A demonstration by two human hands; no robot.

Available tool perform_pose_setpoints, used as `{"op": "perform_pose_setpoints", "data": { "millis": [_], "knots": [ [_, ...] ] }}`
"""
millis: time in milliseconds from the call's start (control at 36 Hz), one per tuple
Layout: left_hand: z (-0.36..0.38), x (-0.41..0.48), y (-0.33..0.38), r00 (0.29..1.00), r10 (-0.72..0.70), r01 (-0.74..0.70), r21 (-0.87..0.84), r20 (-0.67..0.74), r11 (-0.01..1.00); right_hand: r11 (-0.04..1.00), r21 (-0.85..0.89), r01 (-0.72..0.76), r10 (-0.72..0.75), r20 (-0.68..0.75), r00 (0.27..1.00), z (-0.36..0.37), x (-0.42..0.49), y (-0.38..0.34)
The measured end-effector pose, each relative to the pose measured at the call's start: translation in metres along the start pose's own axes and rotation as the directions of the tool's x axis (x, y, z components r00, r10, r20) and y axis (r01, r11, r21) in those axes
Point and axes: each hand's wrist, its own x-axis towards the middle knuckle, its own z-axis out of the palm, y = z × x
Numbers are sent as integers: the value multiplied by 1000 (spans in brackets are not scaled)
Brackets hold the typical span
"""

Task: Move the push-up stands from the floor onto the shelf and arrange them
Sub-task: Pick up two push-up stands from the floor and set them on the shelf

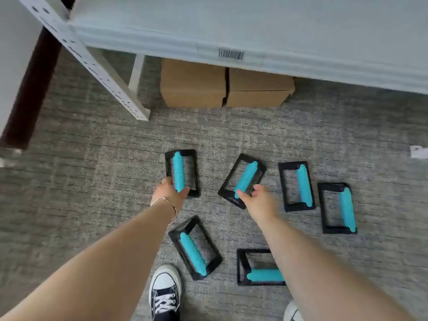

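Observation:
Several push-up stands with black frames and turquoise grips lie on the grey carpet. My left hand [170, 189] grips the near end of the turquoise handle of the far-left stand [181, 172]. My right hand [254, 198] reaches onto the tilted middle stand [243, 179], thumb and fingers on either side of the near end of its handle, curling round it. Two more stands [297, 185] [338, 208] lie to the right. Another stand [194, 247] lies near my left forearm, and one [259, 267] is partly hidden under my right forearm. The grey shelf [254, 31] spans the top.
Two cardboard boxes [224, 86] sit on the floor under the shelf. A white perforated shelf post [97, 66] slants down at the left. My black-and-white sneaker [165, 290] stands at the bottom, and a second shoe tip [293, 311] shows at the right.

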Motion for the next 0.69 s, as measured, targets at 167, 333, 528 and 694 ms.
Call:
{"op": "perform_pose_setpoints", "data": {
  "millis": [167,333,528,694],
  "knots": [
    [40,55,-24,996,-67,60,-122,-57,991,988,136,-76,86,-73,994,45,55,17],
    [63,94,-36,995,9,-19,-105,-95,994,976,198,-92,117,-120,986,78,91,33],
    [69,109,-28,995,10,-26,-167,-97,986,976,212,-38,73,-160,984,86,100,43],
    [61,61,-13,989,79,-101,-189,-123,977,969,240,50,-22,-117,993,59,64,32]
  ]
}}
